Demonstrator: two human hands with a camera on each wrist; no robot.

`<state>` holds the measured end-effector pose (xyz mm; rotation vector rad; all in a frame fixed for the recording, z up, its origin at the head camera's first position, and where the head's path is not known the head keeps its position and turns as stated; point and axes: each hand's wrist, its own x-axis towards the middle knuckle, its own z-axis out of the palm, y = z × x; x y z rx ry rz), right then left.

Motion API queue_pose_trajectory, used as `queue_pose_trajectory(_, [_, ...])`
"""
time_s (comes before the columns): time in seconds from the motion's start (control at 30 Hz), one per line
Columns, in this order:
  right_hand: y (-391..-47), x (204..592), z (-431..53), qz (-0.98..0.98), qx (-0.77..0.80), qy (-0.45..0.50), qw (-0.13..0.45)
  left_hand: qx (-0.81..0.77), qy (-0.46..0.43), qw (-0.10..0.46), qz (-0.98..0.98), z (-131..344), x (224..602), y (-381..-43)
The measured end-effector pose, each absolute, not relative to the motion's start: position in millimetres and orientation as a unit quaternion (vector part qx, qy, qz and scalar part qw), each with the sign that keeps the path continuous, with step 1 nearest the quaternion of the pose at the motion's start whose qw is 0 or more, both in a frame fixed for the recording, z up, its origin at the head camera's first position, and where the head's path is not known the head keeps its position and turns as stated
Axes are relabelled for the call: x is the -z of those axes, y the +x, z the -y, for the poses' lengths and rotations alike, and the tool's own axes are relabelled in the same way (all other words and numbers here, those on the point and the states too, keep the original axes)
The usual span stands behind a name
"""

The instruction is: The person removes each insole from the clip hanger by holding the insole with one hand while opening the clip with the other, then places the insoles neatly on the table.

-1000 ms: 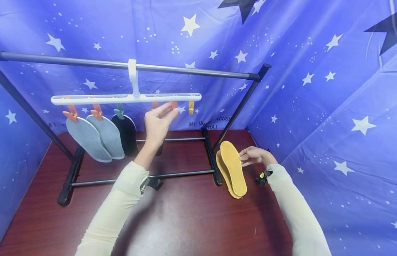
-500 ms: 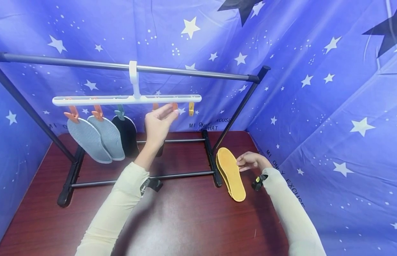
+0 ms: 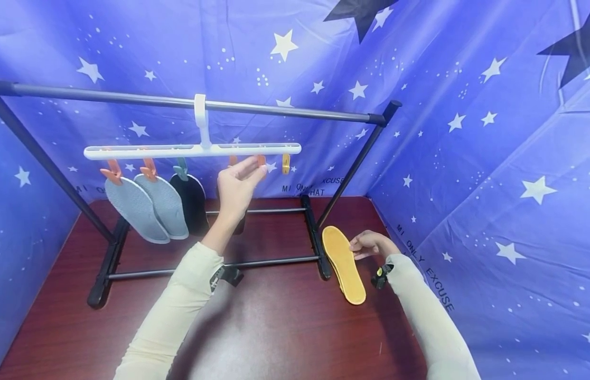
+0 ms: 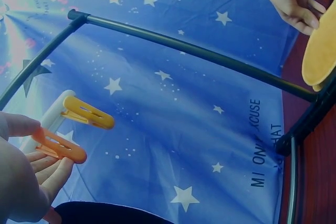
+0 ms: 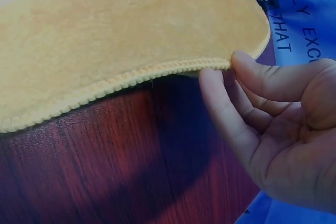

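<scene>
A: Left hand, quick?

B: The left hand [image 3: 235, 191] had thumb and fingers pinched on an orange clip [image 4: 64, 147], just under the white hanger [image 3: 157, 152].

A: Neighbours?

B: A yellow clip [image 3: 286, 164] hung just beside it, at the hanger's end. Another orange clip [image 3: 233, 159] sat on the other side (half covered by the hand in the head view).

A: Right hand?

B: The right hand [image 3: 367, 244] pinched the long edge of a yellow insole [image 3: 343, 261], thumb and fingertips at the stitching.

A: Insole location?

B: Over the desk [image 3: 275, 327], near the rack foot [image 3: 316, 238] on the right. A second edge peeked out under it; couldn't tell whether it touched the desk.

A: Rest?

B: Two grey insoles [image 3: 135, 208] hung from their own orange clips at the left end, then a black insole [image 3: 190, 203] from a green clip [image 3: 181, 171]. A dark insole [image 3: 239, 226] was mostly hidden behind the left arm. Hanger hooked over the top bar [image 3: 295, 111], starry blue cloth [image 3: 466, 184] behind.
</scene>
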<state>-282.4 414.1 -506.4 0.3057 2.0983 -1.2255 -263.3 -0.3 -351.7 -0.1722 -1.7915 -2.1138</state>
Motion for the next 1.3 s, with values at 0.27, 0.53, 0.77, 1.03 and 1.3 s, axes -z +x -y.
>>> queue_pose_trajectory(0.27, [-279.4, 508.4, -406.8, -0.82, 0.456, 0.147, 0.314, 0.753, -0.058, 0.177, 0.632, 1.5, 352.6, -263.8])
queue_pose_trajectory(0.53, [-277.6, 510.3, -401.6, -0.831, 0.439, 0.163, 0.299, 0.75, -0.064, 0.18, 0.633, 1.9, 354.4, -264.5])
queue_pose_trajectory(0.77, [-276.3, 511.9, -397.4, -0.839, 0.428, 0.179, 0.283, 0.745, -0.068, 0.186, 0.636, 1.6, 354.2, -263.8])
queue_pose_trajectory(1.03, [-276.1, 514.2, -395.2, -0.844, 0.422, 0.182, 0.277, 0.748, -0.069, 0.189, 0.632, 1.1, 356.0, -264.7])
queue_pose_trajectory(1.3, [-274.1, 518.8, -395.2, -0.844, 0.423, 0.192, 0.268, 0.753, -0.066, 0.182, 0.628, 0.6, 357.0, -265.4])
